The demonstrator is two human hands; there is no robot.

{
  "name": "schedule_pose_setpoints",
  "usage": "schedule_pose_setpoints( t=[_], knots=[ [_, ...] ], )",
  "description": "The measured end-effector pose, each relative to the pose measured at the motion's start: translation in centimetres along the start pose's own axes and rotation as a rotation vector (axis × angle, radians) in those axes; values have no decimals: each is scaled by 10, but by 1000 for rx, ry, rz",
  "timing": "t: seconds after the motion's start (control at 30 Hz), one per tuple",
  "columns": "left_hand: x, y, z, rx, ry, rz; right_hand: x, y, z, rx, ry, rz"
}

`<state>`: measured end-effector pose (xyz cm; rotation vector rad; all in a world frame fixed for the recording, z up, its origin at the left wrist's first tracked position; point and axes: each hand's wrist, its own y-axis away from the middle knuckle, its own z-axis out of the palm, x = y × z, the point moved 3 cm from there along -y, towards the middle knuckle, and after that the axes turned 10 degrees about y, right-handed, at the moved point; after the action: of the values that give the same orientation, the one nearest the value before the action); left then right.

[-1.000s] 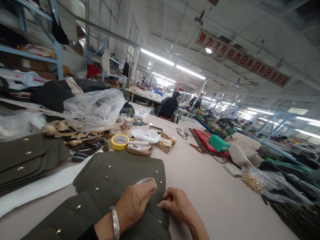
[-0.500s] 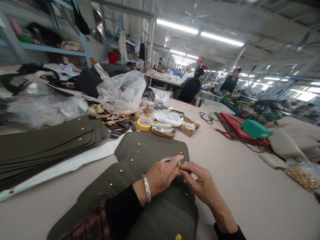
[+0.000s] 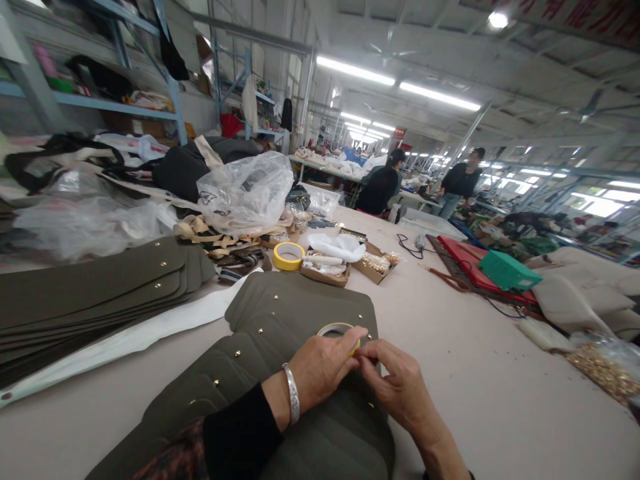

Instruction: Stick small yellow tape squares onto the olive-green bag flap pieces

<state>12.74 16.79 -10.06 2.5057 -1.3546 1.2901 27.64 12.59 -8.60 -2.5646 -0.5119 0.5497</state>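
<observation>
My left hand [image 3: 323, 365] is closed around a roll of yellow tape [image 3: 334, 329], with its thumb and fingers at the roll's right side. Part of the ring shows above the knuckles. Against the roll's right edge, my right hand [image 3: 396, 375] pinches at the tape; its fingertips meet the left ones. How much tape lies between them is hidden. Under both hands spread overlapping dark olive panels [image 3: 295, 300] with small gold studs. A tiny yellow bit [image 3: 371, 405] shows on the panels below the right fingers.
A second yellow tape roll [image 3: 288, 256] lies beyond the panels, beside small boxes of gold hardware [image 3: 377, 263]. More olive panels [image 3: 90, 287] are stacked at left, with a white strip [image 3: 125, 347] alongside. A green box [image 3: 509, 270] stands at right. Two people are farther back.
Both hands stay together at the tape roll, the right fingers now more curled in. The view has tilted slightly, and the yellow scrap at the bottom edge is no longer seen.
</observation>
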Motion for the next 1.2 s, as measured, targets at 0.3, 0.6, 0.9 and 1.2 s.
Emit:
schedule_pose_setpoints(
  t=[0.3,0.6,0.9,1.2],
  knots=[
    [4,2,-9,54,-90,-56,-3,1,4,63,51,78],
    [13,1,-6,222,-143,56,18,-2,16,35,-464,741],
    [0,-5,9,-91,-389,-132,80,16,24,-110,-493,878],
    [2,-8,14,-159,-407,-133,76,-1,28,-123,-165,748]
  ],
)
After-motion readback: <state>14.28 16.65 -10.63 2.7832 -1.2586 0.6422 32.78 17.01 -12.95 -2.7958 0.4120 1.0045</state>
